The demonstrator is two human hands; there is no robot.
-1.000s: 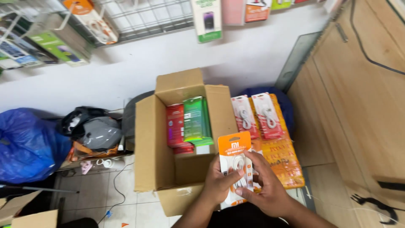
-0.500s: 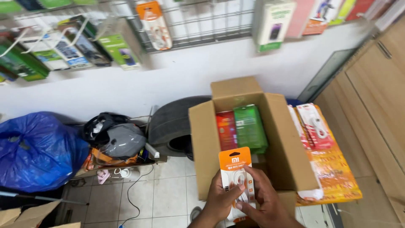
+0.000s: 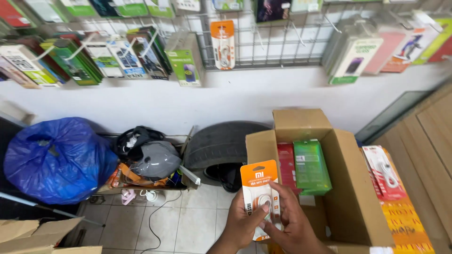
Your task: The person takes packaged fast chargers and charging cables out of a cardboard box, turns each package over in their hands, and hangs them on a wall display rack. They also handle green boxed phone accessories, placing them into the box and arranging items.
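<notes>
Tiles (image 3: 188, 226) cover the floor, pale and square. At six o'clock, the left hand (image 3: 242, 226) and right hand (image 3: 292, 223) both grip an orange and white packet (image 3: 259, 193). The packet stands tall, its orange top pointing to twelve o'clock. Just beside it, at three o'clock, sits an open cardboard box (image 3: 348, 188) with a green box (image 3: 310, 167) inside. At nine o'clock lies a blue bag (image 3: 56, 160). A tyre (image 3: 219, 143) leans on the white wall. Up at twelve o'clock, a wire rack (image 3: 273, 42) holds more packets.
</notes>
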